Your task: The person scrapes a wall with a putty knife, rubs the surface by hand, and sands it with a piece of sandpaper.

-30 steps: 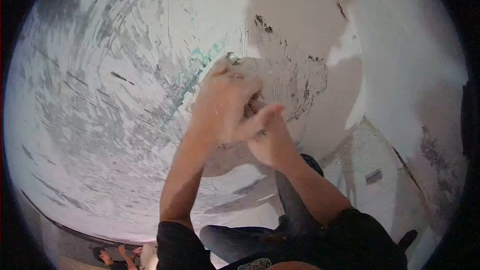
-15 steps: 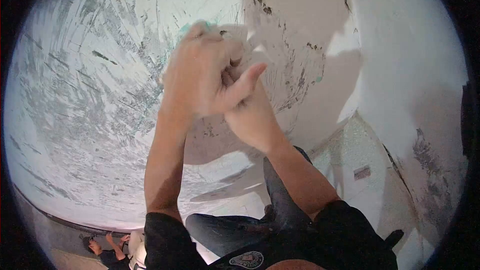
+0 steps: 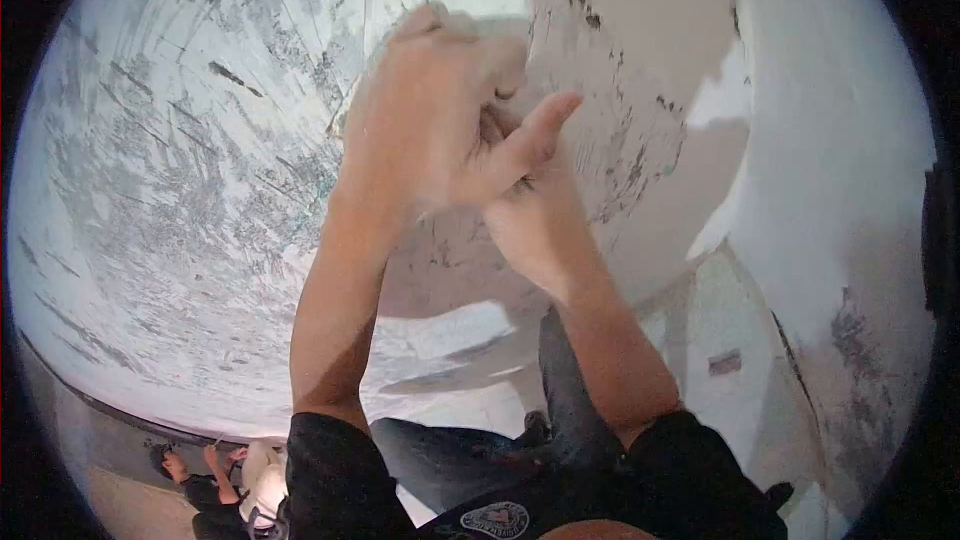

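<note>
My left hand [image 3: 420,120] is up against the patchy white and grey wall [image 3: 250,160], its fingers curled and its thumb sticking out to the right. Just below and to the right, my right hand [image 3: 540,225] is tucked partly under the left one, with its fingers mostly hidden behind it. The two hands touch and look closed together. Whatever they hold, if anything, is covered by the hands and smeared by motion. Dark gouges and grey scrape marks cover the wall around them.
A second wall [image 3: 830,140] meets the first along a corner at right. Below is a pale floor with a small brownish patch [image 3: 725,362]. My bent legs [image 3: 470,460] are close to the wall. Another person [image 3: 215,490] is at the lower left.
Both hands, still together, have shifted slightly up and to the right in view. The wall marks have also slid right as the camera turned a little.
</note>
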`<state>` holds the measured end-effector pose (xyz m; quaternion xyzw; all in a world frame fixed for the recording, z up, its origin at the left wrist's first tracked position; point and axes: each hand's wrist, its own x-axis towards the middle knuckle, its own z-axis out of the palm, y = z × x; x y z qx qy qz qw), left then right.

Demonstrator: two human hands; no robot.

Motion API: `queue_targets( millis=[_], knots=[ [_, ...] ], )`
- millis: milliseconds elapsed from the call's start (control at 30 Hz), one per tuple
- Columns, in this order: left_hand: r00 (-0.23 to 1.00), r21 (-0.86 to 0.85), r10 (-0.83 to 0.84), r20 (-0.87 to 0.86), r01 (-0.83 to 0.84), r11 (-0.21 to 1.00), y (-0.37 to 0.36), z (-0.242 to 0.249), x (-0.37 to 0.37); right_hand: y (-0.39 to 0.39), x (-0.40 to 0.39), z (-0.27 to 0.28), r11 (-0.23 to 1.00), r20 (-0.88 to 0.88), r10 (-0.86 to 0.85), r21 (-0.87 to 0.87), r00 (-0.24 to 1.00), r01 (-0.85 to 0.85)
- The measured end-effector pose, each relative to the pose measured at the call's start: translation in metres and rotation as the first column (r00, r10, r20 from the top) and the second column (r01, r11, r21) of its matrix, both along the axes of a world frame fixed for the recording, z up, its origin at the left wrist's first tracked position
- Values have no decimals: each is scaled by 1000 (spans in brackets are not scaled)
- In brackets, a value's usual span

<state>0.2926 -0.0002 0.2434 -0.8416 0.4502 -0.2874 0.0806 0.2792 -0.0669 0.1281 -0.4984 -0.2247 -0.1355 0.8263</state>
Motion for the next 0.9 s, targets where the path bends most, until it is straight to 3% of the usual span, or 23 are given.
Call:
queue_targets(
  millis=[100,133,167,233,267,333,467,567,633,667,700,733,767,800,833,867,900],
  knots=[
    [996,-71,-1,-93,-6,997,2,-4,-8,-21,-27,-1,996,-76,84,-1,994,-85],
    [996,-23,5,-87,-7,1000,3,-4,-9,-11,-24,4,988,139,-155,36,978,151],
    [996,25,9,-88,-7,1000,3,-4,-8,-12,-19,6,987,156,-160,36,975,156],
    [998,23,50,-29,-49,999,0,2,-3,-19,-11,11,980,-81,147,-123,986,-156],
    [995,-19,44,-87,-46,999,-5,4,-2,-21,-13,7,982,-84,142,-113,986,-152],
    [982,-38,14,-190,-21,999,-10,-2,-4,-22,-18,-3,999,-3,17,28,1000,-17],
    [984,-8,8,-177,-10,1000,-5,-17,4,-21,-18,-11,982,101,-180,-38,979,184],
    [982,4,86,-168,-87,996,-10,-11,1,-23,-26,-5,991,-94,-53,-127,994,41],
    [992,-39,25,-121,-29,999,-8,-22,4,-18,-25,-14,999,-170,-33,-7,985,32],
    [994,-75,-4,-110,-4,997,-8,-32,5,-2,-19,-40,954,-150,-288,-133,946,269],
    [966,-28,91,-241,-101,995,-9,-44,-4,9,-16,-67,853,-82,-495,-235,865,466],
    [913,24,202,-353,-207,978,-9,-53,-11,-33,-17,-92,940,-144,-187,-315,972,134],
    [947,68,119,-299,-104,992,-7,-59,-20,-52,-60,-45,974,-336,48,-195,941,-119],
    [913,-197,-36,-406,-49,979,4,-72,-47,-44,-64,-79,986,-237,-165,-72,957,152],
    [983,-359,-102,-152,41,932,10,-86,-61,-70,-69,-68,963,-215,179,-161,960,-216],
    [983,-450,-130,127,174,876,20,-97,-70,-84,-67,-83,873,-198,95,-455,975,-178],
    [988,-456,-14,152,83,886,34,-107,-82,-72,-90,-76,943,-151,82,-307,985,-125]
  ],
)
